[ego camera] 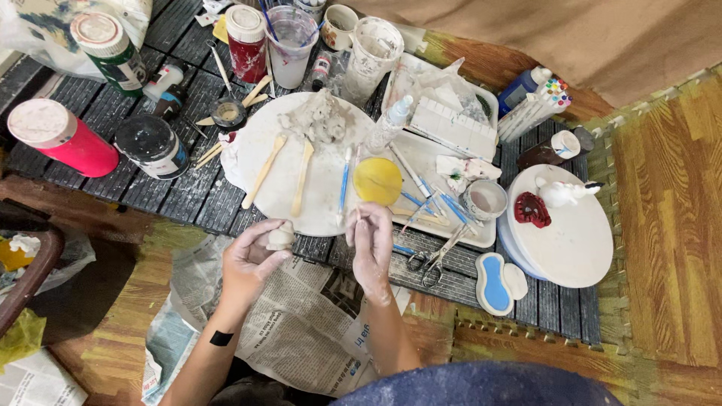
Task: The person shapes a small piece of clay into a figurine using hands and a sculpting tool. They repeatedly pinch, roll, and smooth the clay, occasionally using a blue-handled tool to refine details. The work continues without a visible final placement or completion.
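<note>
Step in hand: shaping a small clay piece; this looks like the modelling stage, with the lump worked between bare fingers and not yet set down

Left hand: closed round the clay piece, thumb and fingers wrapped on its lower half, held just off the near edge of the desk

Right hand: clay-dusted, fingers drawn together and pointing toward 12 o'clock, tips at the near rim of the white round board; whether it pinches a thin tool or a bit of clay I cannot tell

Hands to each other: apart, the right at 3 o'clock from the left

Where the clay piece is: in the left hand, at 6 o'clock from the board, above the newspaper spread on the floor

On the board: a grey clay heap at 12 o'clock, two wooden sticks lying across the middle, a blue-handled tool at 4 o'clock

Near the right hand: yellow disc at 12 o'clock, scissors at 3 o'clock

Farther off: pink paint bottle at 10 o'clock, a white turntable at 3 o'clock bearing a red bit and a small white figure

Next move calls for, as I judge it: a steady left grip that does not dent the soft lump, and the right fingertips brought across to it with light pressure
</note>
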